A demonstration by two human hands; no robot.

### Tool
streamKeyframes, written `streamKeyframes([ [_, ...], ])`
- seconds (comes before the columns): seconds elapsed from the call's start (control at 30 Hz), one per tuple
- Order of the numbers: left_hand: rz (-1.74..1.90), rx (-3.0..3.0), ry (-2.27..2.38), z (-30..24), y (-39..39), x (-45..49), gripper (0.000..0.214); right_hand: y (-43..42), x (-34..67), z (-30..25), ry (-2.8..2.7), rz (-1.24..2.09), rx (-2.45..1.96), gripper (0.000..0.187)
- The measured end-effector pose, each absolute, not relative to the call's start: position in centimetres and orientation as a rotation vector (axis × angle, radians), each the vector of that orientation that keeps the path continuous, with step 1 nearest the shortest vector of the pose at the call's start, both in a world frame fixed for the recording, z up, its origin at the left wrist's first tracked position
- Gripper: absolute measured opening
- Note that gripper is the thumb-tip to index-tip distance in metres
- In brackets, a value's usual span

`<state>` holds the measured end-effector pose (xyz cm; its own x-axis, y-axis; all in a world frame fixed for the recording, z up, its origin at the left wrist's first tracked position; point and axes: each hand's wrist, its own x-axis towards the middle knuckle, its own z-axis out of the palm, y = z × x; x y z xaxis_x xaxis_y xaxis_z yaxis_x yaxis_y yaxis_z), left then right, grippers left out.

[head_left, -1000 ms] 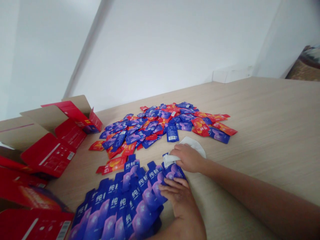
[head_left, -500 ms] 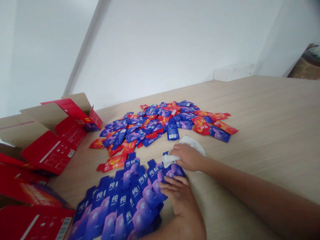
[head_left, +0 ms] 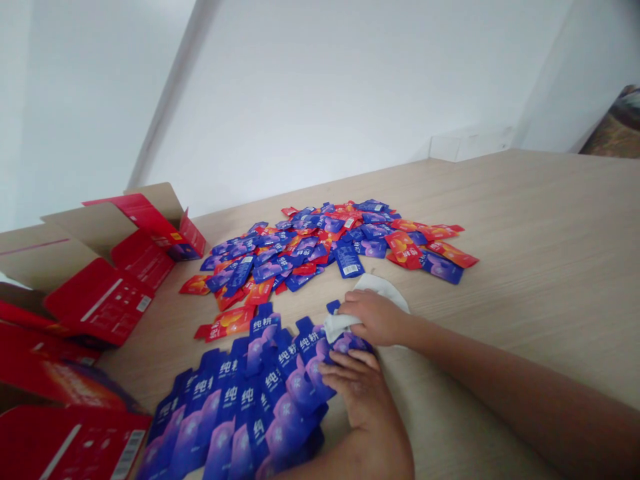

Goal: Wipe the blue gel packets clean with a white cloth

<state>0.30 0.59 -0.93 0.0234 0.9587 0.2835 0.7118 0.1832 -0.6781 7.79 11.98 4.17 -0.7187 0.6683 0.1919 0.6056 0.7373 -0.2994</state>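
My right hand [head_left: 374, 317] is closed on a white cloth [head_left: 384, 288], pressing part of it onto the upper end of a blue pouch [head_left: 349, 341]. Behind that hand the rest of the cloth spreads over the table. My left hand [head_left: 354, 381] lies on the lower part of the same pouch, fingers stretched out and thumb hidden. This pouch is at the right end of overlapping blue pouches [head_left: 233, 400], which lie face up with purple fruit pictures and white lettering.
Beyond my hands spreads a loose heap of blue and red pouches [head_left: 305, 250]. Open red cartons [head_left: 103, 303] with raised flaps line the left side. A white box [head_left: 470, 143] stands by the wall at the back of the wooden table [head_left: 540, 267].
My right hand with the cloth has shifted very slightly over the pouch's upper end. My left hand stays nearly in place. The whole view has shifted a little.
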Motion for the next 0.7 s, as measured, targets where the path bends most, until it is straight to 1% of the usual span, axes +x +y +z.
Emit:
streamKeyframes([
  [0.07, 0.433, -1.570, -1.734, -0.9, 0.5, 0.3, 0.030, 12.2, 8.1, 4.2, -2.636, 0.290, -1.046, 0.028],
  [0.17, 0.422, -1.574, -1.725, -0.6, 0.5, 0.2, 0.029, 11.8, 8.2, 4.4, -2.598, 0.277, -1.000, 0.029],
  [0.33, 0.427, -1.615, -1.791, -0.2, 0.7, 0.2, 0.028, 10.8, 7.6, 4.5, -2.660, 0.340, -0.841, 0.022],
  [0.6, 0.426, -1.620, -1.782, -1.0, 0.4, 0.3, 0.033, 12.6, 8.5, 4.0, -2.580, 0.290, -1.131, 0.020],
  [0.7, 0.446, -1.599, -1.776, -0.9, 0.4, 0.4, 0.034, 12.3, 8.8, 4.2, -2.553, 0.271, -1.091, 0.023],
])
